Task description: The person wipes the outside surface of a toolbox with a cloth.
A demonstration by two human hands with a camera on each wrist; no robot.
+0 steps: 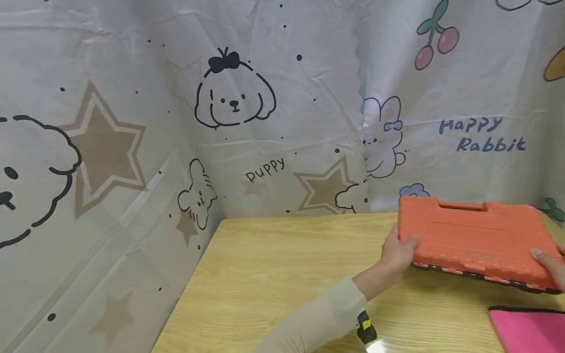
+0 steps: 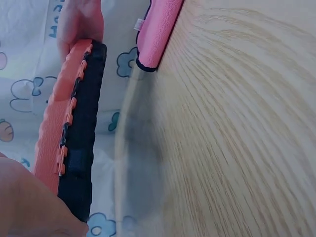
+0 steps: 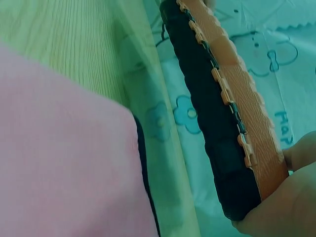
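Both hands hold an orange and black plastic case (image 1: 476, 235) above the back right of the table. Its orange face with the handle slot is turned up, and the hinged edge faces me. My left hand (image 1: 397, 255) grips the left end, thumb on the orange face and fingers hidden behind. At the right end my right hand (image 1: 552, 267), partly cut off by the head view, grips it with the thumb on top. In the left wrist view the black half (image 2: 81, 133) hangs over the wood, with a shadow below it.
A pink cloth (image 1: 529, 331) with a black edge lies on the wooden table (image 1: 265, 274) at the front right. White sheeting (image 1: 282, 98) printed with cartoons stands behind the table and along its left side. A black wrist device (image 1: 366, 327) hangs by the left sleeve.
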